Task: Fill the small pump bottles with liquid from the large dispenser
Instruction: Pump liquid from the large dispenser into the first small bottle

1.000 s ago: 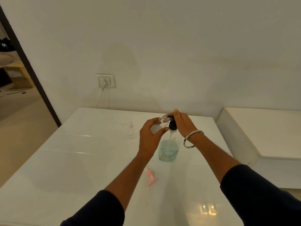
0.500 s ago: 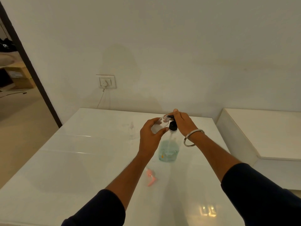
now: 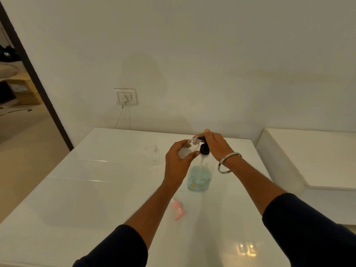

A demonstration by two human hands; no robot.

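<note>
The large clear dispenser [image 3: 199, 178] holds pale blue-green liquid and stands near the middle of the white table [image 3: 77, 189]. Its black pump head [image 3: 204, 149] lies under my right hand [image 3: 215, 145], whose fingers rest on top of the pump. My left hand [image 3: 178, 162] holds a small clear bottle [image 3: 189, 147] tilted, with its open neck against the pump's spout. A second small clear bottle [image 3: 155, 155] stands upright to the left, apart from both hands. A small pink pump cap [image 3: 178, 210] lies on the table under my left forearm.
A wall socket [image 3: 126, 96] with a plugged cable sits above the table's far edge. A lower white surface [image 3: 316, 157] adjoins on the right. A dark door frame [image 3: 34, 74] opens to another room on the left.
Both hands stay on the pump and the small bottle. The view has shifted very slightly.
</note>
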